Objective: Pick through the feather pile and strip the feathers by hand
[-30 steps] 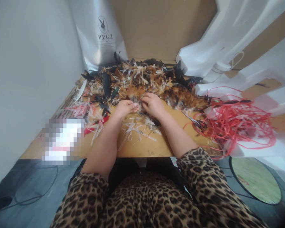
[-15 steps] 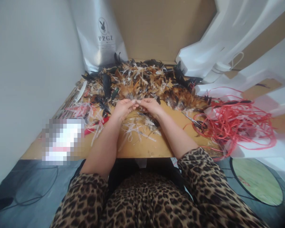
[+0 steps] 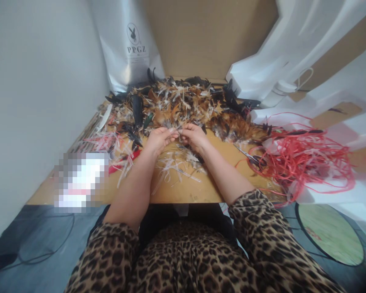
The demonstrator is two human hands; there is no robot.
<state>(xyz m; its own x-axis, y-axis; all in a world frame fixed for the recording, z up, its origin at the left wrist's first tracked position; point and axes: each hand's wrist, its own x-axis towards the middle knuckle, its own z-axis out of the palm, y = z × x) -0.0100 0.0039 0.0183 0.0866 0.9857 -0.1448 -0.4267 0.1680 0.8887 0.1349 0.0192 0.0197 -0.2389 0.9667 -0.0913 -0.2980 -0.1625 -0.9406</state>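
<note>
Bristling feathers [image 3: 171,114], brown and pale

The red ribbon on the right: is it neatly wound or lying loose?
Lying loose: the red ribbon makes a tangled heap, with strands looping across one another and stray lengths sticking out.

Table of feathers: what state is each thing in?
Left hand, fingertips pinched, contents unclear
Right hand, fingertips pinched, contents unclear
Feathers, loosely heaped
Red strips, tangled
White strips, loosely scattered
Scissors, lying down, open or shut unclear
Silver bag, standing upright
</note>
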